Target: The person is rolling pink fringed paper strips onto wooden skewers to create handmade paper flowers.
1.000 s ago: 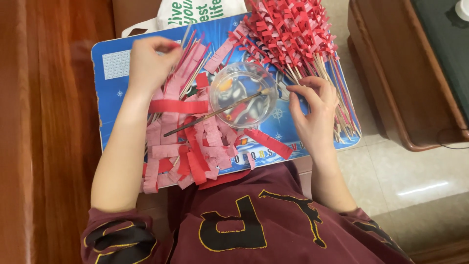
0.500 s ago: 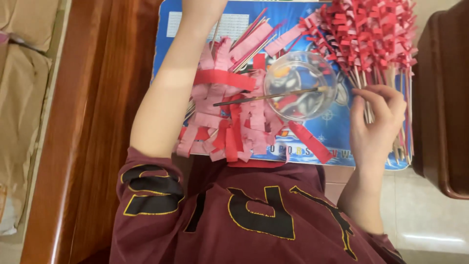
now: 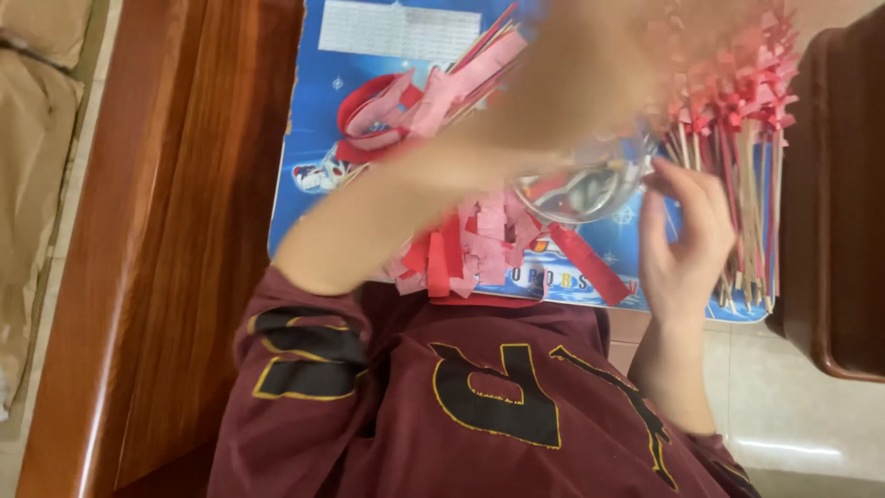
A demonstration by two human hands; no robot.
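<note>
Since half a second ago our left hand has swung up across the view, too blurred to tell its grip. Our right hand rests half-curled, holding nothing, fingertips seemingly touching the clear bowl on the blue board, beside the paper-tipped sticks.

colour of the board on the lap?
Blue board, printed with pictures; head view shows it.

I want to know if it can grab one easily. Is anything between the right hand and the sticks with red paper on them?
Nothing visible is. The right hand sits right beside the bundle of paper-topped sticks, with bare blue board showing in the gap. The clear bowl touches its fingertips on the other side. The left hand is blurred, raised over the board.
</note>
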